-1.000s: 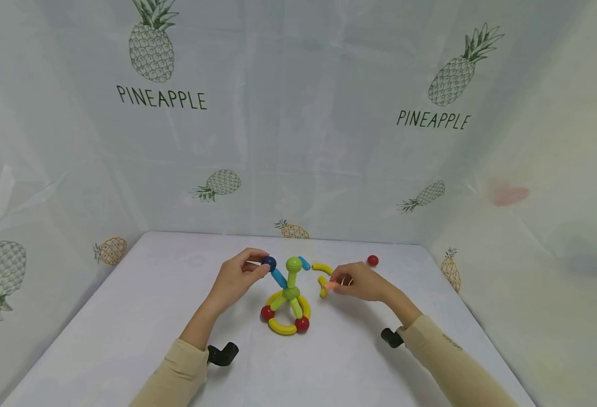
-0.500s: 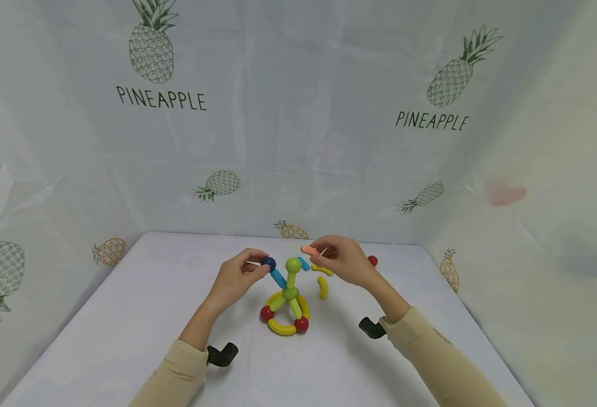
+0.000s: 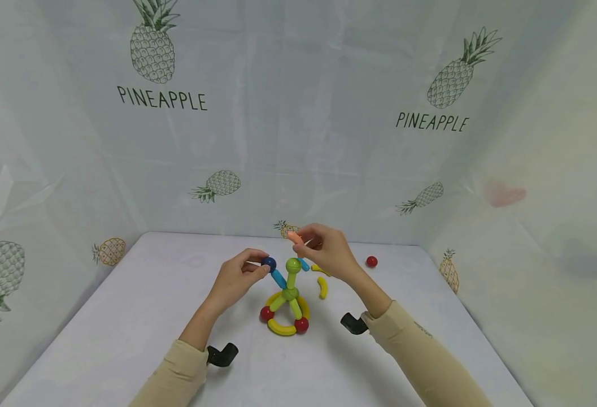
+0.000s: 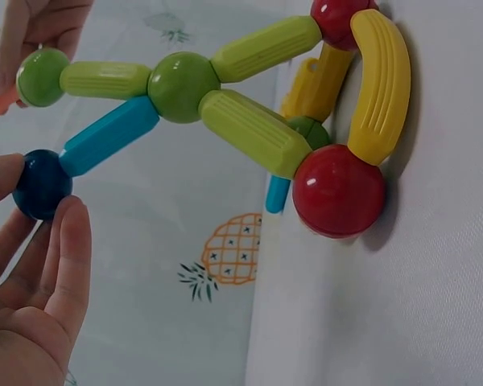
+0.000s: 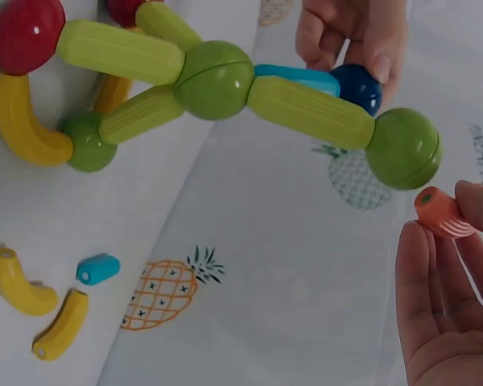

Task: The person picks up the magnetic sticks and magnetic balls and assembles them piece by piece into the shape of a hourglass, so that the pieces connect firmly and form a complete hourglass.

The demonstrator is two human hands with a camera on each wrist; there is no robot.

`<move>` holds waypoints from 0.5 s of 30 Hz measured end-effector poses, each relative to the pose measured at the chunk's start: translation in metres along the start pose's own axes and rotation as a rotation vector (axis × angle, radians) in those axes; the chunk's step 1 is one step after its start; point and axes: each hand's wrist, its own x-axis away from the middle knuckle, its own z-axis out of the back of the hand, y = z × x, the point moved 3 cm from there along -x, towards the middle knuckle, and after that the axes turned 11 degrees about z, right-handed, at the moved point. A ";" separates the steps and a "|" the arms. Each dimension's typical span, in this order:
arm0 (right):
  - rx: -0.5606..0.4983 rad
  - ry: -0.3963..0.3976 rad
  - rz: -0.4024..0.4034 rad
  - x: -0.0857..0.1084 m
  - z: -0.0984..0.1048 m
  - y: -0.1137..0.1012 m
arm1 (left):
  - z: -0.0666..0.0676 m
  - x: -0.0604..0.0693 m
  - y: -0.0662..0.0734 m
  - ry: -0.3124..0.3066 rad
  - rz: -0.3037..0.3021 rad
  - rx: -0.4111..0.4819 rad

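A magnetic stick-and-ball structure stands on the table: a ring of yellow curved rods (image 3: 282, 328) and balls, including red balls (image 4: 339, 191), with green rods rising to a central green ball (image 3: 290, 293). From that ball a green rod goes up to a top green ball (image 5: 403, 149), and a blue rod (image 4: 111, 137) slants out to a dark blue ball (image 4: 43, 184). My left hand (image 3: 236, 281) pinches the dark blue ball. My right hand (image 3: 328, 249) pinches an orange curved rod (image 5: 444, 214) between thumb and fingers. Its end is close to the top green ball, with a small gap.
Behind and right of the structure lie two loose yellow curved rods (image 3: 322, 288) and a short blue rod (image 5: 98, 269). A loose red ball (image 3: 371, 262) rests farther right. A pineapple-print sheet (image 3: 298, 141) hangs behind the white table (image 3: 176, 294).
My right hand has lifted the orange rod from beside the loose yellow rods, carrying it up and left to near the top green ball. The left hand has stayed on the dark blue ball.
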 end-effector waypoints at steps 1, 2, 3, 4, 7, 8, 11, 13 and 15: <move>0.000 0.002 0.001 0.000 -0.002 0.000 | 0.000 0.000 0.000 -0.001 0.001 0.002; 0.000 0.003 0.000 -0.001 -0.003 0.000 | 0.000 0.000 0.000 -0.002 0.003 0.003; 0.002 0.005 0.001 -0.001 -0.004 0.000 | 0.000 0.000 0.000 -0.002 0.003 0.002; 0.001 0.007 0.003 -0.001 -0.006 0.001 | 0.000 0.000 0.000 -0.002 0.004 0.002; 0.006 0.011 0.014 -0.002 -0.008 0.001 | 0.000 0.001 0.001 -0.002 0.003 -0.002; 0.010 0.013 0.020 -0.002 -0.008 0.002 | 0.000 0.001 0.001 -0.001 0.002 -0.003; 0.020 0.014 0.033 -0.002 -0.008 0.002 | 0.000 0.001 0.001 0.002 -0.002 -0.006; 0.018 0.008 0.035 -0.003 -0.008 0.002 | 0.000 0.001 0.001 0.003 -0.006 -0.007; 0.009 0.000 0.030 -0.003 -0.007 0.003 | -0.001 0.001 0.001 0.002 -0.009 -0.006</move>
